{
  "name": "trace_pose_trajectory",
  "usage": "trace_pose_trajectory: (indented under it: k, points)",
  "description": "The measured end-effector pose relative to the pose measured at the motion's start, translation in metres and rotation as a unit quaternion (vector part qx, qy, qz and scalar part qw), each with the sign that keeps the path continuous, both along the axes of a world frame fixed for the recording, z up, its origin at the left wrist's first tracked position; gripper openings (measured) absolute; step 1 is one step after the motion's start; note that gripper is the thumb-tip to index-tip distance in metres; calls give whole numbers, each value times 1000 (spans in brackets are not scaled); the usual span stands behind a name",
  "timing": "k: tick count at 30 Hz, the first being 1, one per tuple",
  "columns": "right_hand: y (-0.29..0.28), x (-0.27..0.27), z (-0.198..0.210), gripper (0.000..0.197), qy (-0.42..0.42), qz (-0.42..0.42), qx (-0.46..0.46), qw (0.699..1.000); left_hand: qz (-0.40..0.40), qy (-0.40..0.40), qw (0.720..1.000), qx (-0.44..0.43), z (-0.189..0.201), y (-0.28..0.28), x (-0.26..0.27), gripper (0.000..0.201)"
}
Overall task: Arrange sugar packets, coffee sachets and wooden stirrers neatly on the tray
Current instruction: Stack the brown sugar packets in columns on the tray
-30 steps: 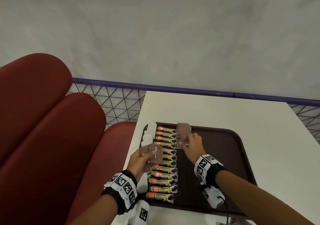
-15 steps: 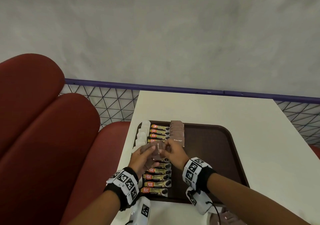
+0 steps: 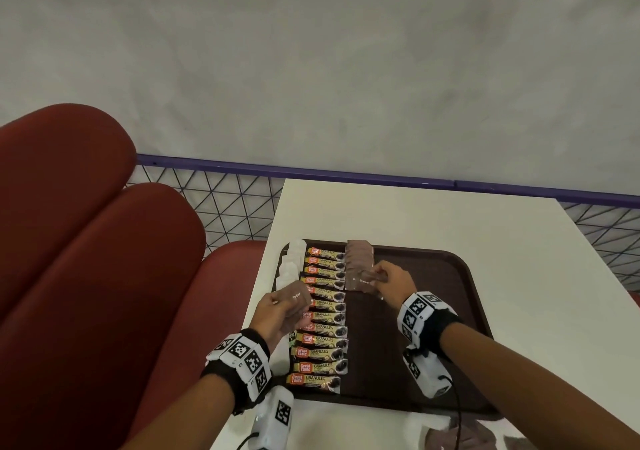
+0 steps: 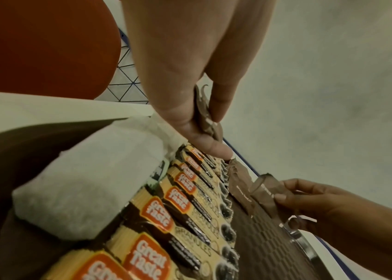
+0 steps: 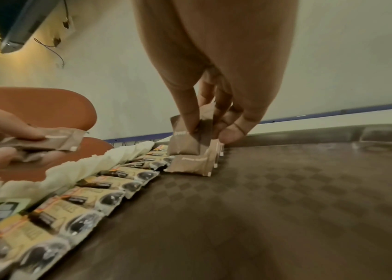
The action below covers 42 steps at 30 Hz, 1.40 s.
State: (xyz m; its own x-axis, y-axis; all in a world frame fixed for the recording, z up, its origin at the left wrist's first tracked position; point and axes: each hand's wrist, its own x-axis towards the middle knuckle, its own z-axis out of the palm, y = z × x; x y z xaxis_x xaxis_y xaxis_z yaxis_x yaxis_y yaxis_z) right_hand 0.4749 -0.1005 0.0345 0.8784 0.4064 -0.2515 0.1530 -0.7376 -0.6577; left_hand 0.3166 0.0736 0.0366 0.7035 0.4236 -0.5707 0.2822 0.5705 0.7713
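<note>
A dark brown tray (image 3: 450, 314) carries a column of white packets (image 3: 289, 269), a column of coffee sachets (image 3: 325, 318) and a short row of brown sugar packets (image 3: 360, 261). My left hand (image 3: 287, 306) hovers over the tray's left side and grips a small stack of brown sugar packets (image 3: 294, 298). My right hand (image 3: 379, 281) pinches one brown sugar packet (image 5: 185, 140) just above the near end of the brown row (image 5: 190, 164). The left wrist view shows that stack (image 4: 204, 113) squeezed between thumb and fingers. No wooden stirrers are in view.
The tray lies on a white table (image 3: 450, 214) beside a red cushioned seat (image 3: 86, 259). A purple rail with wire mesh (image 3: 346, 172) runs behind the table. Loose brown packets (image 3: 450, 435) lie on the table near the tray's front edge. The tray's right half (image 3: 433, 345) is bare.
My right hand came over to the left hand, took one brown packet from the stack, and carried it back to the near end of the brown row.
</note>
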Motion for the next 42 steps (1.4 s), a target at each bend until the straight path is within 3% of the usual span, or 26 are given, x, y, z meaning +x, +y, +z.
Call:
trace_pose_trajectory:
  k: [10,15,19,22,27,34,42]
  points:
    - [19,10,-21,18,-5,65,-108,992,-1,-7,1000,16,-6,10,-1,25]
    - [24,14,-25,24,-72,89,-157,981,4,-5,1000,14,-8,13,1,27]
    - [25,13,-28,32,-120,97,-180,971,-5,-11,1000,9,-6,13,-1,14]
    - [24,12,-28,35,-138,86,-182,970,-8,-17,1000,19,-6,13,-1,21]
    - [22,6,-25,36,-164,70,-149,973,2,-18,999,30,-6,11,0,25]
    - [23,-27,-15,27,-109,89,14,990,-3,-28,999,28,-3,5,1,16]
    - [34,-49,-7,54,-21,140,113,983,-27,-41,998,45,6,-7,0,24]
